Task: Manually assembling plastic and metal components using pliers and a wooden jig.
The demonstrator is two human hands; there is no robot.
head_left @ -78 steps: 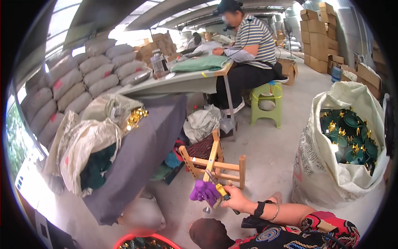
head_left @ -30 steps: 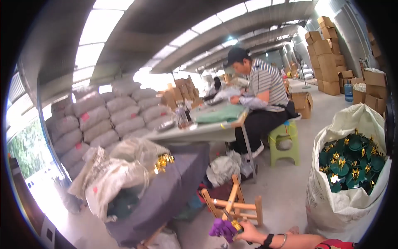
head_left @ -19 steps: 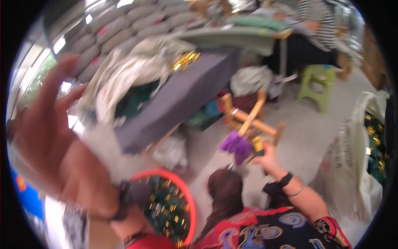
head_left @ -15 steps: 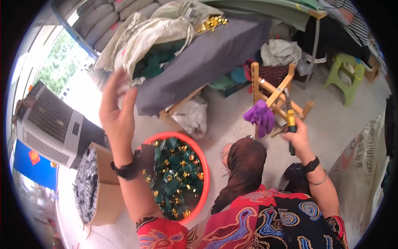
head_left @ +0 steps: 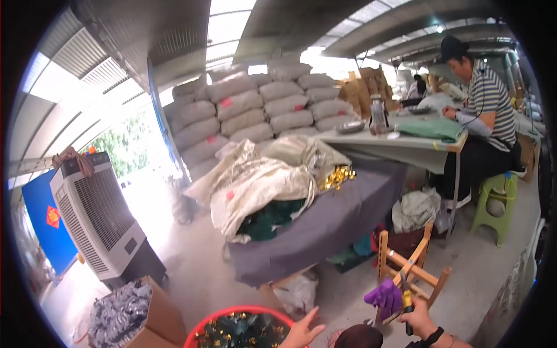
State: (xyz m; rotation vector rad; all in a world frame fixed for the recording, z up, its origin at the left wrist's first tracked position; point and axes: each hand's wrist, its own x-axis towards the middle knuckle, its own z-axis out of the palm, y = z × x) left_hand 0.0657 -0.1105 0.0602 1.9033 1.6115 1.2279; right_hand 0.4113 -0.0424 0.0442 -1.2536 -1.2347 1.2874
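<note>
Where the floor meets the far left, I see a big grey cooler fan point(head_left: 98, 220) standing by a blue board point(head_left: 45, 223), and a brown box point(head_left: 130, 313) full of shiny silver bits sits just in front of it. Next comes a red tub point(head_left: 243, 329) at the bottom edge, filled with green and gold pieces. My left hand point(head_left: 301, 332) hangs just over the tub's right rim, its fingers point(head_left: 310, 319) spread wide and holding nothing. Behind it stands a grey covered surface point(head_left: 325, 226) piled with pale sacks point(head_left: 261, 185) and gold pieces point(head_left: 337, 177). Further right, my right hand point(head_left: 419, 319) has its fingers wrapped tight around a yellow-handled tool point(head_left: 406, 298), with a purple tuft point(head_left: 384, 297) touching it. They are low down, just in front of a small wooden frame point(head_left: 409, 267) on the floor. At the far right, another person point(head_left: 484, 116) sits on a green stool point(head_left: 493, 203) at a long surface point(head_left: 400, 139)
</note>
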